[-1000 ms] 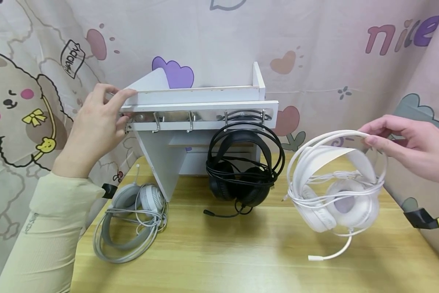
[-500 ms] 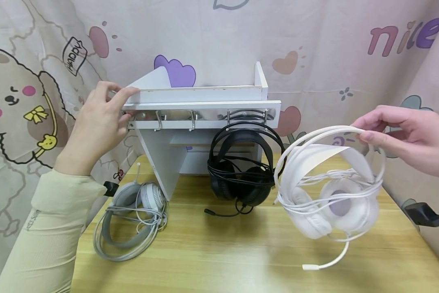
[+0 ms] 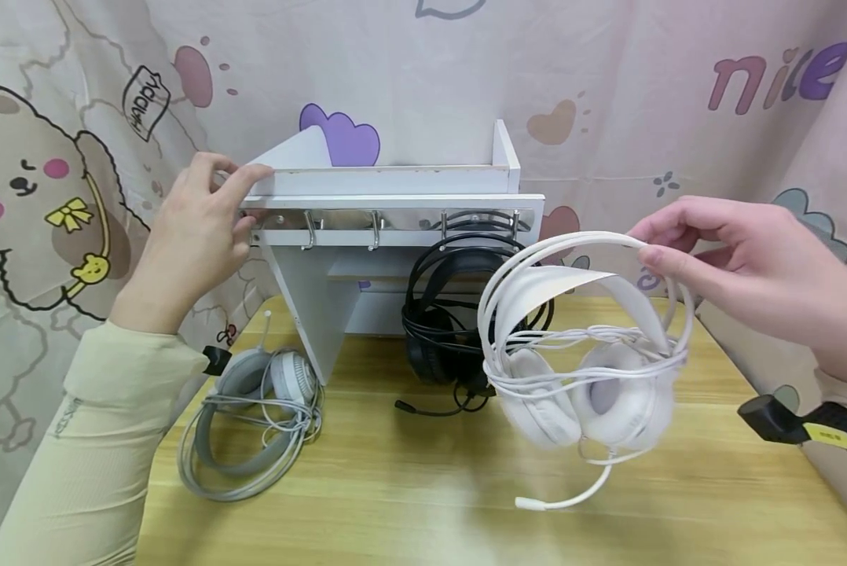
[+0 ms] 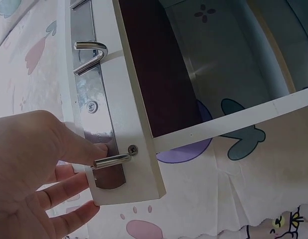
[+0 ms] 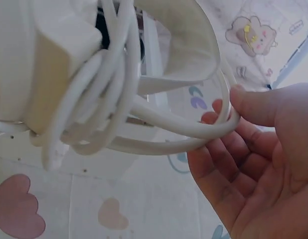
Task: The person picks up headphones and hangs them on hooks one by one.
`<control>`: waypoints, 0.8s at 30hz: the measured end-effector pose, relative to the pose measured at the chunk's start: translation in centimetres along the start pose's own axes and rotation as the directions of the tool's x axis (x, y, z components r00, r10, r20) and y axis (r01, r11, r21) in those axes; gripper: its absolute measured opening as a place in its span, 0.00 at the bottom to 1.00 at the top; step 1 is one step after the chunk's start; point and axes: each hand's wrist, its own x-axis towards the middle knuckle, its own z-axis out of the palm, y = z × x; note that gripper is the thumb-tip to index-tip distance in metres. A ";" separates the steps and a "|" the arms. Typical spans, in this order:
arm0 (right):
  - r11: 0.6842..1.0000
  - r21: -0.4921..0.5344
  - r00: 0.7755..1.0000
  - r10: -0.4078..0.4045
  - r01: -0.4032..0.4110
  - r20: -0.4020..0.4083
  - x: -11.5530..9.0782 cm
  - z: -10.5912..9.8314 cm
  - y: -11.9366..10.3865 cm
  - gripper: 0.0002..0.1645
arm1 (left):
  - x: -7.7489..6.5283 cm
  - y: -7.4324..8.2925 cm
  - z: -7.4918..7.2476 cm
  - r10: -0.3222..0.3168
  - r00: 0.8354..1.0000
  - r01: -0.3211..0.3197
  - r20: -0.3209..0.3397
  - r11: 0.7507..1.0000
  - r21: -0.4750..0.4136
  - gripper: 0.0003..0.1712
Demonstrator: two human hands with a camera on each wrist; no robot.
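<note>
A white headset (image 3: 639, 409) with a boom microphone hangs in the air from my right hand (image 3: 742, 271), which pinches its twin headband tubes between thumb and fingers. Its cable is wound round the ear cups. My left hand (image 3: 197, 240) grips the left end of a white hook rail (image 3: 339, 237) on a small white shelf. In the left wrist view, thumb and fingers close round that end beside a metal hook (image 4: 113, 160). From the rail's two right hooks hangs a black headset (image 3: 427, 358), partly hidden behind the white one.
A grey headset (image 3: 295, 381) with looped cable lies on the wooden table (image 3: 367, 511), left of the shelf (image 3: 395, 182). Two bare hooks, one of them a metal hook (image 3: 375, 229), stick out from the rail's left half. A printed curtain (image 3: 430, 79) closes off the back.
My right hand has carried the white headset leftward, and it now overlaps the black headset in the head view. My left hand keeps its grip on the rail.
</note>
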 end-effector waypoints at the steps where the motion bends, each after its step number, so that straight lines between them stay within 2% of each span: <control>1: 1.000 0.018 1.000 0.020 -0.020 -0.011 0.1 0.2 -0.2 0.13 | 0.0 0.0 0.0 -0.003 1.000 0.003 0.002 1.000 0.002 0.35; 4: 0.995 0.069 0.997 0.074 -0.072 -0.019 0.3 0.6 -0.7 0.11 | 0.1 0.0 0.2 -0.010 1.000 0.010 0.010 1.000 0.008 0.34; 13: 0.992 0.076 0.995 0.102 -0.103 0.015 1.0 2.3 -2.7 0.09 | -0.1 -0.1 0.3 -0.020 0.999 0.019 0.026 1.000 0.019 0.35; 19: 0.993 0.107 0.998 0.043 -0.047 0.039 1.6 3.4 -3.0 0.10 | -0.1 -0.1 0.3 -0.018 1.000 0.017 0.021 1.000 0.013 0.34; 24: 0.996 0.093 1.000 -0.001 -0.002 0.029 2.1 4.4 -3.5 0.10 | -0.1 -0.1 0.1 -0.015 1.000 0.015 0.016 1.000 0.014 0.34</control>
